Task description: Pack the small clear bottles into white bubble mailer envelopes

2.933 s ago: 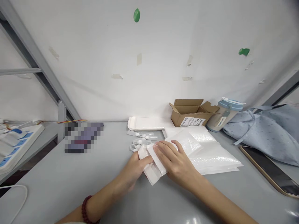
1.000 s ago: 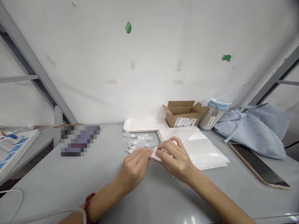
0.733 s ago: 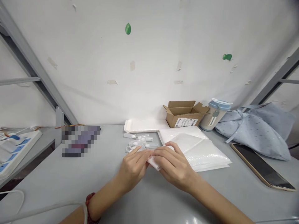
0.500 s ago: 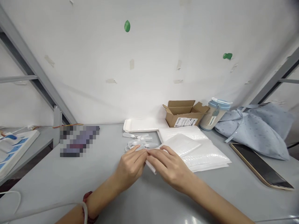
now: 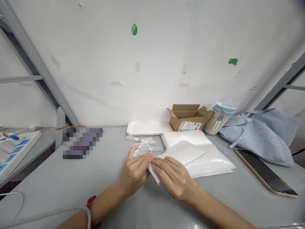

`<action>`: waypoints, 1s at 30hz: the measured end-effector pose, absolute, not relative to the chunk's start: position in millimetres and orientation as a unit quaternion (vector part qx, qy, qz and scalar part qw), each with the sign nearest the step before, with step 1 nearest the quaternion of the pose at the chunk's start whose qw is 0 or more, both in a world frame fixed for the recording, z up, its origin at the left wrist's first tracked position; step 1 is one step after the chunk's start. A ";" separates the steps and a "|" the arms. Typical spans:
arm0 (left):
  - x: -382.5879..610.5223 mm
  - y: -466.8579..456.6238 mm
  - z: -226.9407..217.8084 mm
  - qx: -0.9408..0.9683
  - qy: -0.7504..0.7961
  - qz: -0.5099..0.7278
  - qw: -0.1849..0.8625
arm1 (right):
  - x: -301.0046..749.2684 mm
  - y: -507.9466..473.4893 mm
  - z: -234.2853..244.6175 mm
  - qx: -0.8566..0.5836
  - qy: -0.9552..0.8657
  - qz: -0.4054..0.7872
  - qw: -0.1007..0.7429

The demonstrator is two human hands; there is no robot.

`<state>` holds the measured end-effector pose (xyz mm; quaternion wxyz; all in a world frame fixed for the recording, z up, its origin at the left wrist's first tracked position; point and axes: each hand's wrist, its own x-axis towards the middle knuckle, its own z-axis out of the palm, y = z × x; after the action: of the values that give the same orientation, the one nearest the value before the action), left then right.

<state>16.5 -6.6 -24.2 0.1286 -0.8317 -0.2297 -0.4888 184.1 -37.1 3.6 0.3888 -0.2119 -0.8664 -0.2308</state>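
1. The left hand (image 5: pixel 136 171) and right hand (image 5: pixel 175 178) meet at the fingertips above the counter (image 5: pixel 102 168), both pinched on a thin white sheet (image 5: pixel 155 176) — its free end slants toward the near side, the rest hidden by fingers.
2. Just beyond the left hand lie clear plastic pieces (image 5: pixel 132 138); to the right, a stack of white padded bags (image 5: pixel 214 162).
3. The step in hand looks like folding or pressing the sheet's edge.
4. The next move seems to call for a steady left pinch while the right fingers smooth the fold.
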 end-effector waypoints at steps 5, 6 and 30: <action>16.8 -9.1 -22.3 -0.824 -0.229 -0.502 0.128 | 179.2 -40.0 7.2 -0.252 -0.876 -0.223 0.345; 17.0 -9.2 -21.7 -0.822 -0.228 -0.505 0.130 | 179.0 -39.9 8.2 -0.269 -0.878 -0.223 0.329; 16.0 -8.4 -24.1 -0.842 -0.180 -0.473 0.187 | 194.6 -16.8 -3.4 -0.285 -0.856 -0.258 0.347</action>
<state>16.0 -8.4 -24.1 0.1868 -0.8421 -0.1802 -0.4728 194.6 -16.8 -3.4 0.3469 -0.2845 -0.8557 -0.2577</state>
